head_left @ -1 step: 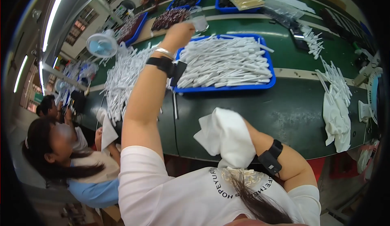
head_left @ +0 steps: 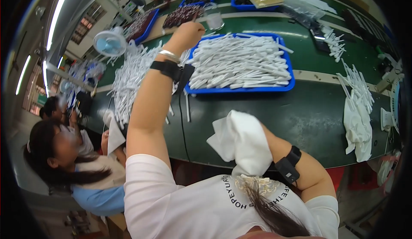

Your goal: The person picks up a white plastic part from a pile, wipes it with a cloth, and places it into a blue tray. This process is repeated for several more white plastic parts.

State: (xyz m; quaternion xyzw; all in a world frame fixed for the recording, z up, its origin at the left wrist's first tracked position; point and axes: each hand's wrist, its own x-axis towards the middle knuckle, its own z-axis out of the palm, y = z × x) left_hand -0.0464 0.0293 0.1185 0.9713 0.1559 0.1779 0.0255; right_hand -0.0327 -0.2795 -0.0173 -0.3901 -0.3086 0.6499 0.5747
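Green bench (head_left: 300,110): blue tray (head_left: 240,89), white cloth (head_left: 358,129).

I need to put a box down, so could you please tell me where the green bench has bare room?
The green bench is bare between the blue tray and its near edge, up to the white cloth pile. Left of the tray, loose white sticks crowd it.

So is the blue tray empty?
No, the blue tray is heaped with white sticks, and the left hand reaches over its far corner.
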